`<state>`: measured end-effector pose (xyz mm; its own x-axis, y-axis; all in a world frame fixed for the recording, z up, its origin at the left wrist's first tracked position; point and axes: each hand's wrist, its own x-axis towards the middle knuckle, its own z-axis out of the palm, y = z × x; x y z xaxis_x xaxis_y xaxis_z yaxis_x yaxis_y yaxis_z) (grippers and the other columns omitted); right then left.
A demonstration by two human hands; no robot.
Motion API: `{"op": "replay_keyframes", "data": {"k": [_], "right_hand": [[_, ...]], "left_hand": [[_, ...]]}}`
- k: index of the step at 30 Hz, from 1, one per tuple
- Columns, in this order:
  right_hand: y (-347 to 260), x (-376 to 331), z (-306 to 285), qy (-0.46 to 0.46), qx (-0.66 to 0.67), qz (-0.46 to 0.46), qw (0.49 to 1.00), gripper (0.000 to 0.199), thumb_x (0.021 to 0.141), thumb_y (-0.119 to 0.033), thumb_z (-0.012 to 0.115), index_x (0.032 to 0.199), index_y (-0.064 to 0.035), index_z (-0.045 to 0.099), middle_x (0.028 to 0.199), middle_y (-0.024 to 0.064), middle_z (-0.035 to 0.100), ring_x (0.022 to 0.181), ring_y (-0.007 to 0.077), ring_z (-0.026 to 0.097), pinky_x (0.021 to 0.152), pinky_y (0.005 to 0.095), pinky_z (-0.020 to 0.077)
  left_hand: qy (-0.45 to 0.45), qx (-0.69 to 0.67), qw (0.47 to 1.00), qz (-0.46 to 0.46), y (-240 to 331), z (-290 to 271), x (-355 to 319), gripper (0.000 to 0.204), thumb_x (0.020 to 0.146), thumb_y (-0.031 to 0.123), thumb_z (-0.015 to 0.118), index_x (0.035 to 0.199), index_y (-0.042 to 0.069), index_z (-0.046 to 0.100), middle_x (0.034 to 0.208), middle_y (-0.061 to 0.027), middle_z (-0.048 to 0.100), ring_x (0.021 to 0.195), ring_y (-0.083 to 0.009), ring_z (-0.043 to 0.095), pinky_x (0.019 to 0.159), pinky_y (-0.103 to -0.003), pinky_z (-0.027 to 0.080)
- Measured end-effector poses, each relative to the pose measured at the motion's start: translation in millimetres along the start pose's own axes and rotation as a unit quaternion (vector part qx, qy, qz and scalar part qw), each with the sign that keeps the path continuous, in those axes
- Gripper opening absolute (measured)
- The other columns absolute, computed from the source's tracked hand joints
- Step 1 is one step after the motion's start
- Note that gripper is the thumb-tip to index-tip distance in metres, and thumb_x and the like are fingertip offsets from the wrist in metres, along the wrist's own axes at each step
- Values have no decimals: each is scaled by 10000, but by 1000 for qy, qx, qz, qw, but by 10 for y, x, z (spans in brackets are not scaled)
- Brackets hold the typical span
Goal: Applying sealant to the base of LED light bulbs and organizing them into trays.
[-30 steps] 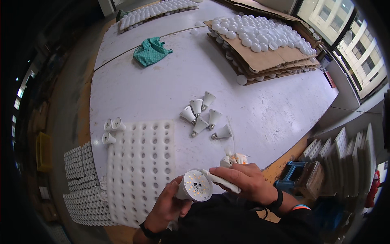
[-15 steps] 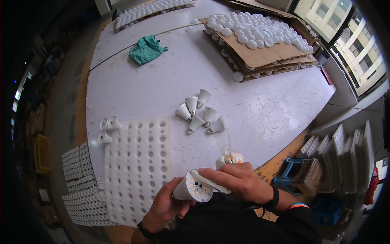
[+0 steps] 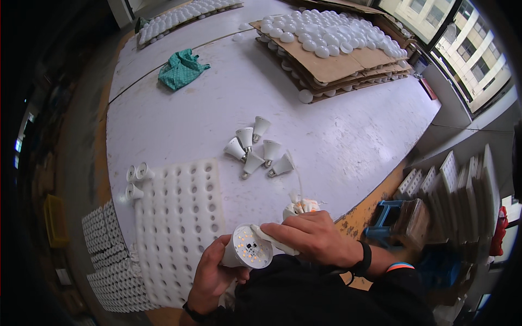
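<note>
My left hand [image 3: 209, 274] is wrapped around a white LED bulb body [image 3: 251, 250] without its dome. The body's open face is tilted up toward me and shows a round board with small yellow chips. In my right hand [image 3: 318, 236] is a folded white cloth [image 3: 277, 243], its tip pressed against the bulb body's rim by the fingers. Just beyond that hand lies a crumpled white wrapper or cloth with orange marks [image 3: 302, 206]. Several similar bulb bodies with screw bases [image 3: 271, 149] lie in a loose group on the table farther off.
A white foam tray with rows of holes [image 3: 187, 231] lies at the left, with three bulb bodies [image 3: 143, 171] at its far corner. White domes [image 3: 321, 51] cover stacked cardboard at the back right. A green cloth [image 3: 182, 69] lies beyond. A blue stool [image 3: 380, 220] stands at right.
The view has shifted slightly, so the table things sit a little farther left. Both hands keep their hold, and the cloth stays at the bulb body's rim.
</note>
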<state>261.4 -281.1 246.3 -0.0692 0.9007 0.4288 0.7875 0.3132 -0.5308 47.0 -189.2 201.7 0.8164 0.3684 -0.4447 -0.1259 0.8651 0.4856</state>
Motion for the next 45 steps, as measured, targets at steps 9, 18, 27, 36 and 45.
{"op": "replay_keyframes", "data": {"k": [9,18,27,36,45], "right_hand": [[-3,12,-24,-26,-5,3,1000,280,643,-57,586,907,-48,492,676,48,473,545,183,559,440,311,430],[62,-20,63,-48,25,30,998,256,617,-49,604,848,-53,494,686,58,505,586,221,582,457,331,445],[61,-24,87,-69,91,76,991,221,644,-88,632,831,-77,514,692,55,541,592,259,576,469,359,444],[21,82,-38,-141,215,182,949,136,753,-116,651,860,-53,595,708,87,595,621,249,596,547,304,468],[122,-127,-142,-44,262,322,909,198,866,-231,566,945,-50,580,779,57,608,692,139,597,617,270,462]], "left_hand": [[-5,99,988,122,53,102,-85,450,834,148,554,1234,2,409,1135,-160,529,985,-267,569,740,-388,529],[17,142,968,208,62,114,-69,301,716,-17,554,1017,-5,565,1202,-181,465,1053,-307,526,851,-435,490],[33,196,949,244,64,46,-37,149,644,-114,543,717,-18,631,1167,-169,460,1041,-278,512,895,-367,402],[-18,242,916,320,5,-79,55,253,608,-176,575,531,65,584,1034,-83,499,1100,-334,488,852,-383,468],[-4,32,999,-16,-217,-567,881,325,873,112,484,1184,33,436,1098,-159,532,998,-256,567,847,-346,499]]}}
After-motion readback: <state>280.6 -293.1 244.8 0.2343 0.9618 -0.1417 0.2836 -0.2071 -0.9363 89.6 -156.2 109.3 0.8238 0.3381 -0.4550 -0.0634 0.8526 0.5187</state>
